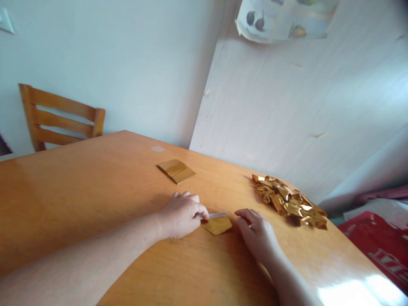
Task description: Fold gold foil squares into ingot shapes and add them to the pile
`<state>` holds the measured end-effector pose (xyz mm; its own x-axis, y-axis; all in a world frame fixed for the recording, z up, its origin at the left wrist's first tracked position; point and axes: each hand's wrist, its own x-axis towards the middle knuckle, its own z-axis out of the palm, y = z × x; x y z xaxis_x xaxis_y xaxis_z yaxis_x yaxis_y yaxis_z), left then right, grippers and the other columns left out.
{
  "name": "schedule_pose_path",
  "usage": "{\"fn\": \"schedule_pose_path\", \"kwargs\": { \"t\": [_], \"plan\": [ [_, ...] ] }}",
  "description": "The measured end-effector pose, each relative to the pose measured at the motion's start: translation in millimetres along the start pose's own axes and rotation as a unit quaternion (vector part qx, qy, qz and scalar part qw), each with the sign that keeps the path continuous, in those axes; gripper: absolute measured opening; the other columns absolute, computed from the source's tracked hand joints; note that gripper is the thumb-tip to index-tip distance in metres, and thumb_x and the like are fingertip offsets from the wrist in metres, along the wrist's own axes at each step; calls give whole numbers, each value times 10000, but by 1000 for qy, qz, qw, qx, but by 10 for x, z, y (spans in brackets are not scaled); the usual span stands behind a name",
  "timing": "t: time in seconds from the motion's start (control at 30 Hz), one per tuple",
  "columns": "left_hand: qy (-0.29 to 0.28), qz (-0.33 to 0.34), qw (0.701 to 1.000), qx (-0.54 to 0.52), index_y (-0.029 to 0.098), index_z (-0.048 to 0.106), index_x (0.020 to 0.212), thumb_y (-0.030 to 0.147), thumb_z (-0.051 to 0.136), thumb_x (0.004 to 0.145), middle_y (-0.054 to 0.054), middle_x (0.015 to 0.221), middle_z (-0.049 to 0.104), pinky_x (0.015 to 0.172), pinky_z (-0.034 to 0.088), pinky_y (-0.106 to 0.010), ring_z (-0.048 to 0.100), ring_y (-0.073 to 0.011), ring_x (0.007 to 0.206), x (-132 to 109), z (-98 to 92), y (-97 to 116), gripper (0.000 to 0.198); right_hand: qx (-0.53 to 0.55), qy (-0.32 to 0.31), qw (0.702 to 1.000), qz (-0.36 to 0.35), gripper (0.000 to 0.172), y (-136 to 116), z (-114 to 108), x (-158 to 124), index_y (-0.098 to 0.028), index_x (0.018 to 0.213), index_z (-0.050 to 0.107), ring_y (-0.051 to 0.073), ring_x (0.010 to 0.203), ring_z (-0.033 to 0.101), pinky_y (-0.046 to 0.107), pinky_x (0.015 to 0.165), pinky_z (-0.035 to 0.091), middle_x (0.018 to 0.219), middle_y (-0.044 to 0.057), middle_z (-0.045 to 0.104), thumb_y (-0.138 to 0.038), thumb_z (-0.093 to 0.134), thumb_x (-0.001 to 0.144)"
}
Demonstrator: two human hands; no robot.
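A small sheet of gold foil paper (219, 225) lies on the wooden table in front of me. My left hand (183, 216) is closed on one end of a thin whitish stick (218, 215), which lies across the far part of the sheet. Just right of the sheet, my right hand (256, 231) rests low over the table, fingers loosely bent and thumb a little apart, with nothing seen in it. Farther back sits a flat stack of gold foil paper (177, 171). To the right is a heap of folded gold foil pieces (290, 199).
The wooden table (79, 178) meets the wall and a pale board (255, 106) at its far side. A wooden chair (63, 114) stands at the far left. Beyond the right edge is a red bag (376, 242). A pale patch (158, 149) marks the far tabletop.
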<state>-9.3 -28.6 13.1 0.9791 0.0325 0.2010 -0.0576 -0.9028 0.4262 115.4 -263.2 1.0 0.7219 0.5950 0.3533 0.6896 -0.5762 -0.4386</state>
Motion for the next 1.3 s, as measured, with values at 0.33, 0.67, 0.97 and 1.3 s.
{"fn": "schedule_pose_path", "kwargs": {
  "t": [0.33,0.67,0.97,1.3],
  "plan": [
    [5,17,1000,4,304,740,889,176,562,801,7,917,701,810,338,-361,587,-215,943,-40,-22,90,237,-6,-47,998,38,164,-161,-6,-16,-233,793,667,199,775,613,294,687,411,793,25,675,-271,539,889],
    [-16,-49,999,-17,259,723,826,163,573,741,28,788,739,799,343,-351,636,-198,836,-120,-52,288,197,-22,-27,998,45,126,-185,43,12,-230,808,643,203,773,603,293,669,402,800,26,649,-270,552,886],
    [2,-16,1000,16,248,719,814,215,599,797,0,818,738,790,346,-357,623,-208,847,-156,-48,348,126,-11,-16,999,29,168,-234,105,31,-233,794,658,194,776,617,279,683,410,800,27,656,-264,538,906],
    [-5,-1,1000,-10,251,716,809,176,610,787,15,783,726,785,337,-354,620,-203,832,-157,-27,326,132,3,-9,1000,29,170,-215,159,70,-240,792,676,194,780,632,283,698,423,813,24,684,-254,543,896]
  ]
}}
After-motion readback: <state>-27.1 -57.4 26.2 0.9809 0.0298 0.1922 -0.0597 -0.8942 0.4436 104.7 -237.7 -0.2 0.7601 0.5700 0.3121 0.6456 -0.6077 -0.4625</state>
